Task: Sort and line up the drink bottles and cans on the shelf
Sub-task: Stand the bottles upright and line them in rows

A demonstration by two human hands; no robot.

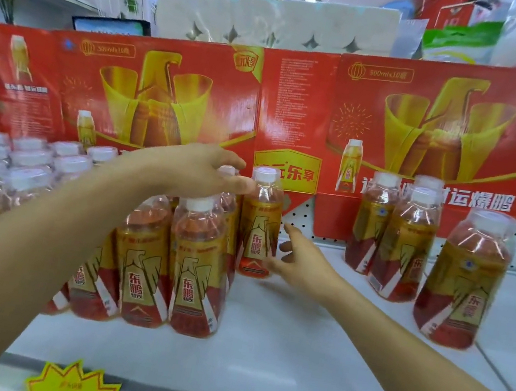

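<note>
4 bottles (407, 242) right, 2 hands (192, 170), 1 price tag (71, 383)

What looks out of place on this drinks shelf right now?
Four bottles: a cluster of three at the back right and one nearer the front stand apart from the main block of bottles on the left, with bare white shelf between. Nothing is tipped or spilled.

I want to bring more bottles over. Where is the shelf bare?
Bare shelf lies between the packed bottle block and the four loose bottles, and along the front edge. The left side is crowded; both hands work at its right edge.
</note>
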